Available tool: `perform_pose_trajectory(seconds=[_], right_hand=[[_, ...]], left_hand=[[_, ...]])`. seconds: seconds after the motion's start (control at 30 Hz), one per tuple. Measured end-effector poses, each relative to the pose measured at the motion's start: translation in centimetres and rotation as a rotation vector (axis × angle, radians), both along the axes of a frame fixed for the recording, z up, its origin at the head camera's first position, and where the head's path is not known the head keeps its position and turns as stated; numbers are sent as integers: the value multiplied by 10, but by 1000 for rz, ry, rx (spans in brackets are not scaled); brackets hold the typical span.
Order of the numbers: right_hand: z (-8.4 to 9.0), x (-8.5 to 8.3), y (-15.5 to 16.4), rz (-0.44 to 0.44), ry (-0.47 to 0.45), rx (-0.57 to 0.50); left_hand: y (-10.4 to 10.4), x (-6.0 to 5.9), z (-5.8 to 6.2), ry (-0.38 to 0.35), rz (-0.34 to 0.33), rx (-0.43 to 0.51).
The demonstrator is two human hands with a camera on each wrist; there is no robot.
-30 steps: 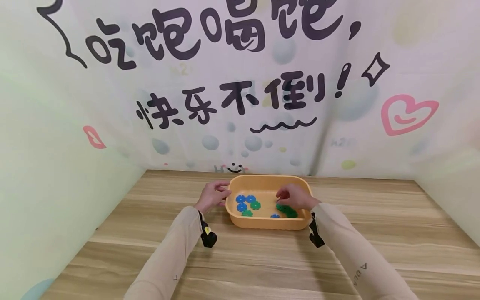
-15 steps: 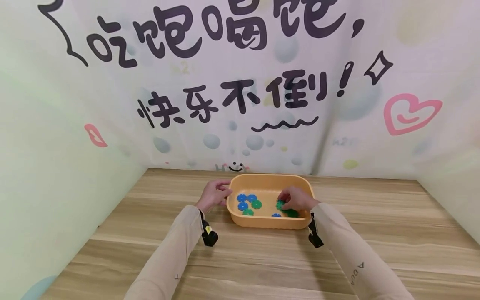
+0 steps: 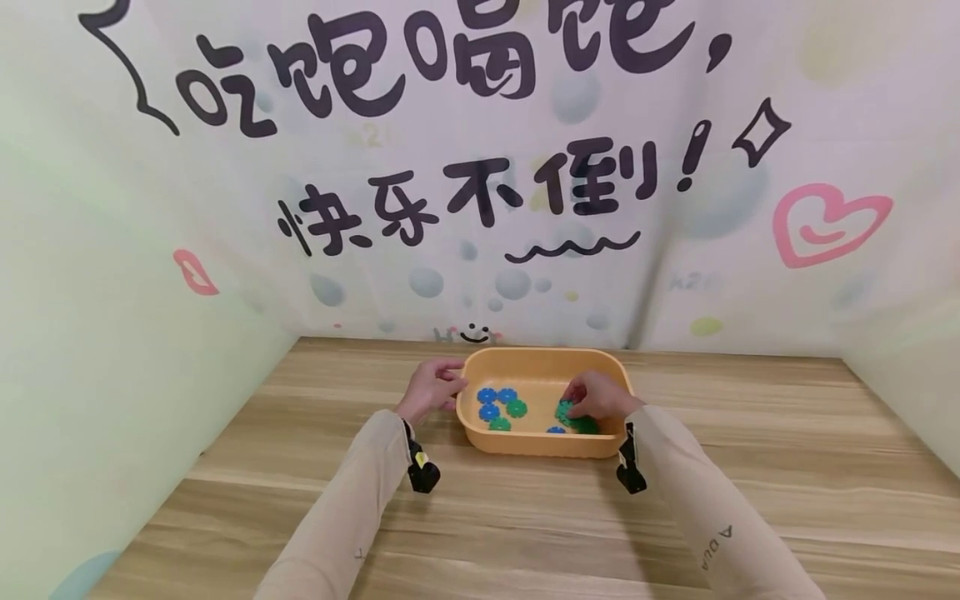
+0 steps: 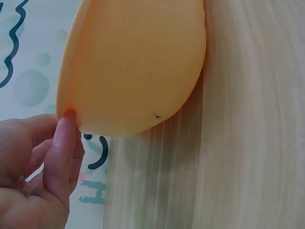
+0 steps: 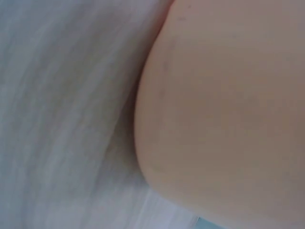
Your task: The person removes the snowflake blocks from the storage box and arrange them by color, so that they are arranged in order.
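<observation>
An orange plastic basin holds blue and green notched snowflake discs. My left hand pinches the basin's left end; in the left wrist view, the fingers meet the wall just at the rim. Over the right part of the basin, my right hand reaches inside and pinches a green snowflake disc. More green discs lie under that hand, partly covered by it. Blue discs and two green ones, including a green disc, lie at the left. The right wrist view shows only the basin's outer wall and the table, the fingers hidden.
The basin stands on a wood-grain table, near its back edge. Behind rises a white printed cloth with black lettering. A pale wall borders the table on the left. Each wrist wears a small black camera.
My right hand has closed in on the green discs and now pinches one, tilting it up. My left hand keeps its hold on the rim. The head view has shifted slightly.
</observation>
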State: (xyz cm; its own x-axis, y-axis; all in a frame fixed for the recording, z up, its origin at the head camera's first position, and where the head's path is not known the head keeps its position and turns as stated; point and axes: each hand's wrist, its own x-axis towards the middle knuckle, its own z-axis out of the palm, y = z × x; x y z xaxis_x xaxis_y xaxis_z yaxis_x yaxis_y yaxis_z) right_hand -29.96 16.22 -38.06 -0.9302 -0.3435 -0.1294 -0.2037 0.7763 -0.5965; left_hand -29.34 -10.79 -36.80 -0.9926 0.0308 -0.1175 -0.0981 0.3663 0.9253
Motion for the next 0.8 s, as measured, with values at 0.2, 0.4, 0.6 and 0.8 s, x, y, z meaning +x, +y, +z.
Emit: perform_pose_trajectory(seconds=[0.2,0.4,0.6,0.8], right_hand=[[3,3,-2,-2,-16,-34],[5,6,-3,1,-19,-48],[5,8,-3,6,-14,-88],[6,10,-3,18,-11,-104]], left_hand=[[-1,2,0,12,-1,-18],[0,2,-1,33,-2,-24],[0,2,-2,44,-11,-24],[-1,1,-3,42,-5,-19]])
